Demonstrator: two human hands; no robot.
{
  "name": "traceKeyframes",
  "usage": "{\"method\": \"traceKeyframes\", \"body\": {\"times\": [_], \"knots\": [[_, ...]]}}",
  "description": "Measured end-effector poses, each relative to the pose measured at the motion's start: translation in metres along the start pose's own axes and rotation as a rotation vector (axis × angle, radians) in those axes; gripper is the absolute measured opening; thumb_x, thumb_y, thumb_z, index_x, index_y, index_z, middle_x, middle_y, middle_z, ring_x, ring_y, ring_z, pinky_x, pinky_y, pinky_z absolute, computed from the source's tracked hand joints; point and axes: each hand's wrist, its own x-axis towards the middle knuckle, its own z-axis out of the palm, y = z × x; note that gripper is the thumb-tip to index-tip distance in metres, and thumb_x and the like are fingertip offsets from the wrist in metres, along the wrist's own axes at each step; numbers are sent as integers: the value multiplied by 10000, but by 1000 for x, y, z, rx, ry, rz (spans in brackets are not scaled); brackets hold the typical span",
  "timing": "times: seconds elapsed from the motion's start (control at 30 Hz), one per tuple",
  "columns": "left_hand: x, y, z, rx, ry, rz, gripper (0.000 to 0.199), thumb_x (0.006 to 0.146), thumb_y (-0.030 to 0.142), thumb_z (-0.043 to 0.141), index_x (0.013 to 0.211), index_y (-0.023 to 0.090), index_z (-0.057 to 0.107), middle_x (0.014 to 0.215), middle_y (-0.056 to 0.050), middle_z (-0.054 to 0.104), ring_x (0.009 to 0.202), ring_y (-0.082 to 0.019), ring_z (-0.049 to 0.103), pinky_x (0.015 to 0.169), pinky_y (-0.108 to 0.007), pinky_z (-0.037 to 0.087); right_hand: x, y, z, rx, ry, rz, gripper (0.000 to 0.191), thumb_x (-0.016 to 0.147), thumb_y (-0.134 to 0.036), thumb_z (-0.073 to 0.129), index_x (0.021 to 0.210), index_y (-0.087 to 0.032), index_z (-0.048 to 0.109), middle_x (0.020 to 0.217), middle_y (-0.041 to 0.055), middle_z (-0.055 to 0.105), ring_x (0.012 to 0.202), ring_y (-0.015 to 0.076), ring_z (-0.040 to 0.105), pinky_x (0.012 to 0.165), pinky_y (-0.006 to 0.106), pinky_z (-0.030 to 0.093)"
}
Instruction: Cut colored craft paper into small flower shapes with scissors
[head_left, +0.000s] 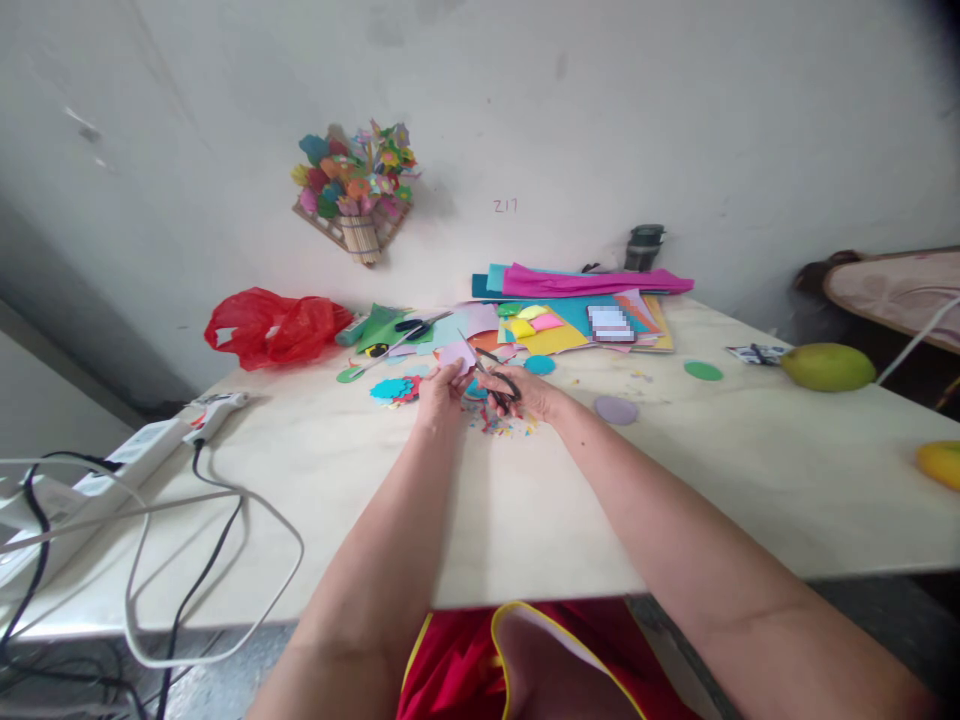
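My left hand pinches a light purple piece of paper above the table. Wrapped round the dark handles of a pair of scissors is my right hand; the blades point up and left at the paper's right edge. Whether the blades touch the paper I cannot tell. Below both hands lie small coloured paper scraps. Blue scalloped paper shapes rest left of my left hand, with red ones partly under them. A blue paper disc lies just beyond my right hand.
Coloured paper sheets and a pink roll lie at the back. A red plastic bag sits back left. Power strips with looping cables occupy the left edge. A green mango and a purple disc lie to the right.
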Motion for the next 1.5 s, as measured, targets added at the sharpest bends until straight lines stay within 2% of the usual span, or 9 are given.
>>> {"method": "traceKeyframes", "body": {"times": [0.43, 0.63, 0.9, 1.13, 1.3, 1.5], "knots": [[-1, 0, 1, -32, -16, 9, 115, 658, 29, 658, 688, 130, 612, 686, -36, 686, 611, -136, 663, 661, -252, 574, 2, 3, 1, -15, -1, -7, 373, 828, -515, 616, 804, -149, 549, 551, -12, 583, 385, 71, 520, 257, 143, 289], [0, 0, 0, -22, -12, 3, 106, 663, 37, 663, 671, 128, 609, 659, -29, 670, 589, -133, 655, 633, -243, 567, 2, 2, 1, -43, 1, -2, 365, 830, -503, 619, 784, -150, 541, 554, -14, 580, 379, 69, 520, 255, 141, 292], [-2, 3, 1, 1, 11, -12, 93, 688, 35, 652, 667, 117, 615, 636, -29, 655, 602, -141, 666, 684, -264, 566, -4, -4, 2, -65, -9, -12, 339, 827, -460, 638, 739, -154, 520, 537, -19, 573, 374, 59, 502, 261, 136, 287], [-2, 6, 2, 39, 14, -14, 74, 700, 37, 639, 733, 102, 655, 686, -51, 688, 611, -141, 670, 678, -254, 560, -2, -1, 0, -82, -16, -31, 331, 828, -442, 639, 727, -148, 523, 534, -20, 571, 358, 54, 486, 254, 138, 279], [-1, 7, 0, 67, 8, -26, 81, 690, 60, 659, 750, 114, 657, 681, -47, 692, 619, -148, 679, 619, -229, 546, -1, 1, -1, -77, -23, -37, 324, 820, -431, 646, 721, -147, 525, 525, -25, 563, 346, 50, 473, 246, 134, 268], [-1, 7, -2, 94, 5, -27, 89, 685, 67, 666, 763, 111, 660, 712, -60, 704, 638, -160, 687, 643, -250, 547, 0, 4, -2, -78, -26, -36, 330, 798, -444, 659, 722, -151, 528, 522, -28, 565, 344, 50, 467, 243, 138, 268]]}}
